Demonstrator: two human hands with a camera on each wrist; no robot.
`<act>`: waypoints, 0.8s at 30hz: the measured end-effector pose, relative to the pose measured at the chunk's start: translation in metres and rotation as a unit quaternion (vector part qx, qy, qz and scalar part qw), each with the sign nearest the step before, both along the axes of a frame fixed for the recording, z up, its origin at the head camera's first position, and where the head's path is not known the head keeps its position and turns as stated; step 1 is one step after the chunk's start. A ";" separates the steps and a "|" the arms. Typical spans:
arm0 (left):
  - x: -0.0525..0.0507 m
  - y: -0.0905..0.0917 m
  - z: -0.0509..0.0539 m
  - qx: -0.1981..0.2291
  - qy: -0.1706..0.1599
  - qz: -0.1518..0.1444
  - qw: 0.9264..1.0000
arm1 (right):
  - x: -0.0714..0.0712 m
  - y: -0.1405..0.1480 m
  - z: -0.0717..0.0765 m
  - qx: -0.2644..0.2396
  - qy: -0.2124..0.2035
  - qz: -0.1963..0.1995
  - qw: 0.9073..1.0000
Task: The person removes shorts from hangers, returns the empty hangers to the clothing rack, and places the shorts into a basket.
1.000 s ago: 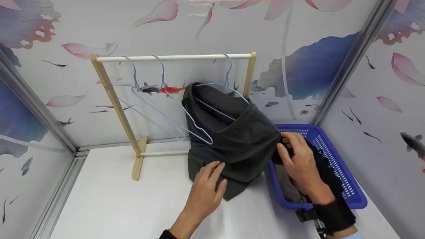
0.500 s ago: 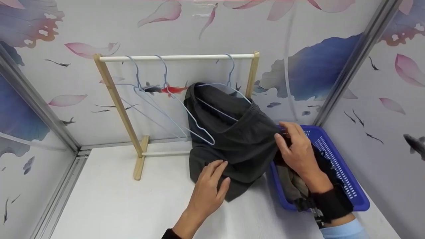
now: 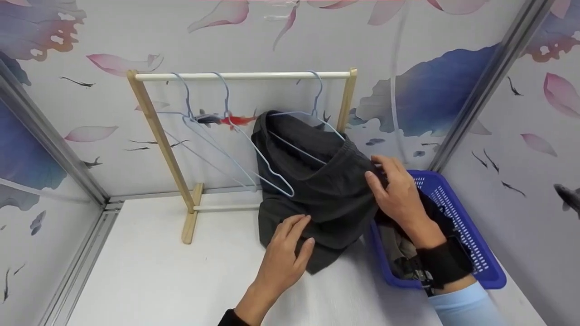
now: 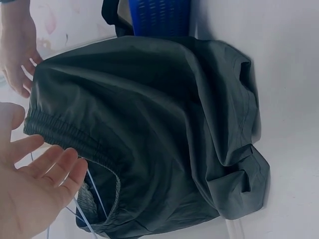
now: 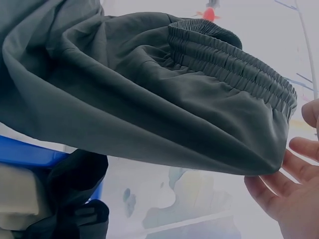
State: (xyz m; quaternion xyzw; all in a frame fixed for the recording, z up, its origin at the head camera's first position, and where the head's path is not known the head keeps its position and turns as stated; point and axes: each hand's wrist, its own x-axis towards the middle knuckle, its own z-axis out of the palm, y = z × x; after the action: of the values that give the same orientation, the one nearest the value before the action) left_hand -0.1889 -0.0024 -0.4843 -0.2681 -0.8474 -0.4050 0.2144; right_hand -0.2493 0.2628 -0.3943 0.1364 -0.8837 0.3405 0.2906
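Because one hanger (image 3: 314,110) passes inside their waistband, the dark grey shorts (image 3: 317,194) hang from the white bar of the rack (image 3: 159,140), near its two-o'clock end, taking 12 as straight away from the person. Their lower part slumps towards the surface (image 3: 158,271), probably because the bar is too low to let the cloth drop freely. At seven o'clock to the middle of the shorts, the left grip (image 3: 283,253) is spread loosely, pinching nothing; it seems placed to steady the front, though I cannot tell whether it touches. At three o'clock, the right grip (image 3: 396,190) has fingers extended and thumb apart, with fingertips at the side corner just below the waistband, perhaps to guide that bulging edge rather than clasp it. Two bare hangers (image 3: 227,97) sit at ten o'clock, one crossing in front of the cloth. At four o'clock, a basket (image 3: 496,276) holds more clothes (image 3: 390,242), likely kept there for easy reach.

The shorts look thin and smooth, falling in long soft folds, while their elastic waistband gathers into tight ribs around a gaping oval. The hangers are slim, pale blue and roughly triangular; the rack's uprights are pale wood; the basket is blue, perforated and apparently plastic.
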 end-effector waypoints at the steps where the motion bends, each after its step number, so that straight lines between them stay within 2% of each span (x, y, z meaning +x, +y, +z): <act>1: 0.000 0.000 0.001 0.003 -0.003 -0.002 1.000 | -0.001 -0.001 0.001 0.001 -0.002 0.002 1.000; 10: -0.002 -0.003 0.006 0.049 -0.031 -0.022 0.998 | -0.014 -0.010 0.013 0.011 -0.007 0.012 1.000; 18: -0.005 -0.005 0.007 0.086 -0.036 -0.036 0.995 | -0.025 -0.020 0.019 0.012 0.000 0.025 1.000; 24: -0.008 -0.006 0.011 0.105 -0.069 -0.048 0.991 | -0.033 -0.025 0.020 0.006 -0.009 0.028 1.000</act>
State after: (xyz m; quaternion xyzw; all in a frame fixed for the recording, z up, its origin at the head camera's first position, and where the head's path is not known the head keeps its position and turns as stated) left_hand -0.1968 -0.0086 -0.4736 -0.2561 -0.7993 -0.5188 0.1626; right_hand -0.2819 0.2376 -0.3743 0.1598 -0.8843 0.3445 0.2718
